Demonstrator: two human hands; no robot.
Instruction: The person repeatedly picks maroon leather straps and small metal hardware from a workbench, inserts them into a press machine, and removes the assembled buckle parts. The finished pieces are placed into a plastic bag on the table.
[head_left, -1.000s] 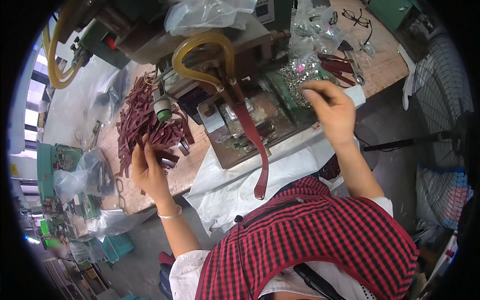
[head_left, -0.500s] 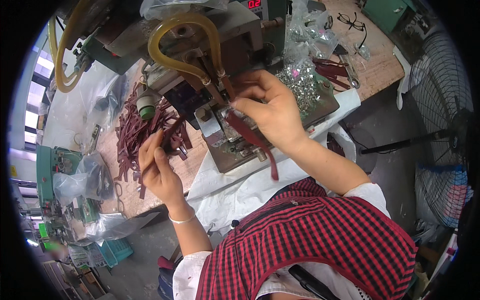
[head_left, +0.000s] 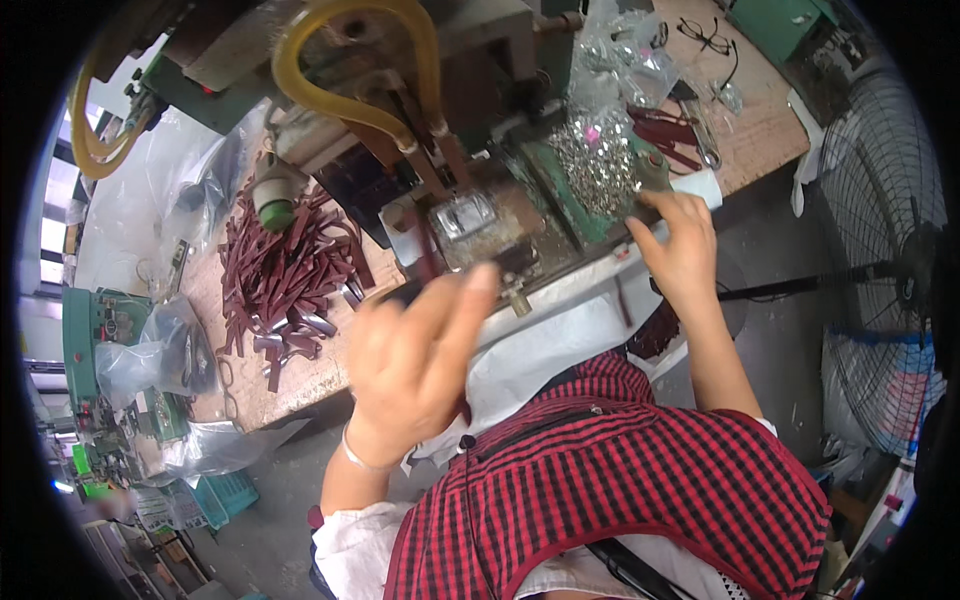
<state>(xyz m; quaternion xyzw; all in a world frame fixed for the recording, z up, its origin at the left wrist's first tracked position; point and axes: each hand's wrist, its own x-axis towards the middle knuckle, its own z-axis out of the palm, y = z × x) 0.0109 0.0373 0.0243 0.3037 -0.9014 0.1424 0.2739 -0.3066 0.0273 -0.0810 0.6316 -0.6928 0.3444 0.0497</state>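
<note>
My left hand (head_left: 415, 350) is in front of the press, smeared by motion, with its fingers closed around a maroon strip (head_left: 426, 248) whose upper part sticks up past the fingers. On the press bed, just beyond it, lies a shiny metal plate (head_left: 463, 216) under the press head. My right hand (head_left: 682, 245) is at the bed's right front edge, thumb and forefinger apart, nothing visible between them. Nearest to it is a heap of small silvery metal pieces (head_left: 592, 172). Below that hand, another thin maroon strip (head_left: 622, 301) shows blurred against the white cloth (head_left: 540, 345).
A large pile of maroon strips (head_left: 290, 265) covers the table left of the press. Yellow hoses (head_left: 285, 65) loop over the press head. Clear plastic bags (head_left: 625, 60), eyeglasses (head_left: 705, 37) and scissors (head_left: 706, 140) lie at the back right. A caged fan (head_left: 880, 260) stands at the right.
My right hand has left the press head and moved right to the bed's edge, away from the strip there. My left hand has come from the pile toward the press front with a strip.
</note>
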